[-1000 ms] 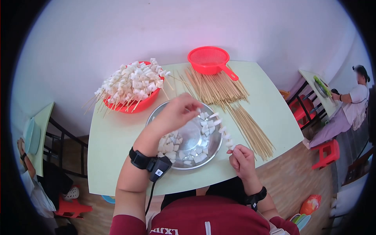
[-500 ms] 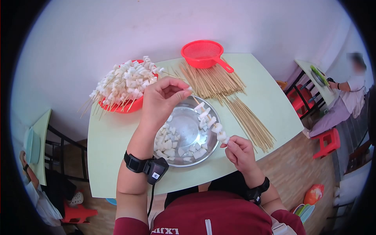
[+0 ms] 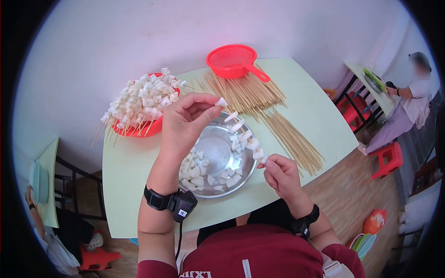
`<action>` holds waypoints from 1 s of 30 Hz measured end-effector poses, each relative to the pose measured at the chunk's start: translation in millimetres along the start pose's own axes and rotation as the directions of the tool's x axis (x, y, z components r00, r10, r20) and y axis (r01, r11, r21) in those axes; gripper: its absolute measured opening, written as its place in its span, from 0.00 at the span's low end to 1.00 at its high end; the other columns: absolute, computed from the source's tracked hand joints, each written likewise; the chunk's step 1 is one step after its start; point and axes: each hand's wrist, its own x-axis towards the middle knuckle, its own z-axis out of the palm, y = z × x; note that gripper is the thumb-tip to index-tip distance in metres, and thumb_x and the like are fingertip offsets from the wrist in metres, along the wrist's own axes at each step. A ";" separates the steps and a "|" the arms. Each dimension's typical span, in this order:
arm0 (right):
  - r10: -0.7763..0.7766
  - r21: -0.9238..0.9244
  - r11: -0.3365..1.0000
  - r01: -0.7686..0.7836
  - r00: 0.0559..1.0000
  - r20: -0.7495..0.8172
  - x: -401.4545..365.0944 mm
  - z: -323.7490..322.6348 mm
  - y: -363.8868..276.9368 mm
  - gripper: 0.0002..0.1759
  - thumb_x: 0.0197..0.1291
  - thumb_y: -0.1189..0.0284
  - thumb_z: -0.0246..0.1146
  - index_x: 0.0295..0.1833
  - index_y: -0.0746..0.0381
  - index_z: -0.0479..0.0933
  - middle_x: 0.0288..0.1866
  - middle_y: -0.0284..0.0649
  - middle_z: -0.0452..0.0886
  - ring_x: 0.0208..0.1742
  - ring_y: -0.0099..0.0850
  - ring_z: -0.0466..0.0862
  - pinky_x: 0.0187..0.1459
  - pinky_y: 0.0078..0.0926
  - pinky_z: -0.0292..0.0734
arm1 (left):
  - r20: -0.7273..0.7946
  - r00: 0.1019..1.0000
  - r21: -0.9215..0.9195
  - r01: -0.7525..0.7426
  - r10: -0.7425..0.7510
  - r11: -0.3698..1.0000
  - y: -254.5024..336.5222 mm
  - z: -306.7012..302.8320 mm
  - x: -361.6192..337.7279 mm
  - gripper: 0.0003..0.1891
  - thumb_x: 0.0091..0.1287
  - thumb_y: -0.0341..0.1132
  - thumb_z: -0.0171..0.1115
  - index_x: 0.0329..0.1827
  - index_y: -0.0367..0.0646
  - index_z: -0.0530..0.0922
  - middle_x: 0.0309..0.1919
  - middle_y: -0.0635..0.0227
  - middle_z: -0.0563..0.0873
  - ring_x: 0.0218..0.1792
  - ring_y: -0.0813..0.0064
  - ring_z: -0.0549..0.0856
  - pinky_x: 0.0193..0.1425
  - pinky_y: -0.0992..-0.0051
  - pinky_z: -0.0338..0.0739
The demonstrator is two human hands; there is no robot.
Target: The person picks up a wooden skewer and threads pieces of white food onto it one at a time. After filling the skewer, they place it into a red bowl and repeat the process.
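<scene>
My left hand [image 3: 192, 118] pinches a white food chunk [image 3: 222, 102] between thumb and fingertips, close to the upper end of a skewer. My right hand [image 3: 281, 175] is closed around the lower part of that skewer of white chunks [image 3: 252, 144], which slants up and left with several pieces spaced along it. Below both hands, a round metal bowl [image 3: 222, 193] holds loose white chunks [image 3: 191, 172], mostly on its left side. The exact kind of food cannot be made out.
A red basin [image 3: 153, 128] piled with filled skewers [image 3: 143, 99] stands at left. Bare bamboo skewers [image 3: 248, 92] lie right of the bowl, some under a red strainer [image 3: 232, 62]. A person [image 3: 412, 95] works at a right-hand table; another person's arm [image 3: 36, 213] shows at left.
The white chunk in my left hand is now more visible beside the skewer's upper end. My right hand keeps its hold, slightly higher in view. The whole view has shifted a little.
</scene>
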 end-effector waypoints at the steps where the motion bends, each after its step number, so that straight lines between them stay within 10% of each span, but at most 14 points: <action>1: -0.012 -0.010 1.000 0.012 1.000 -0.001 -0.3 0.6 -0.3 0.12 0.69 0.72 0.51 0.42 0.70 0.77 0.15 0.25 0.64 0.13 0.12 0.59 0.16 0.12 0.51 | -0.007 1.000 -0.002 -0.007 0.007 1.000 0.3 0.9 -0.3 0.09 0.59 0.19 0.63 0.43 0.31 0.79 0.37 0.62 0.85 0.40 0.76 0.85 0.48 0.79 0.80; 30: -0.029 -0.106 0.994 0.021 0.997 -0.073 -4.1 3.2 -4.1 0.08 0.66 0.75 0.57 0.43 0.68 0.77 0.18 0.25 0.69 0.15 0.11 0.61 0.16 0.11 0.52 | -0.057 0.991 0.088 -0.115 0.121 0.989 -1.6 7.7 -3.4 0.09 0.58 0.18 0.64 0.40 0.35 0.76 0.37 0.65 0.83 0.41 0.78 0.84 0.47 0.81 0.79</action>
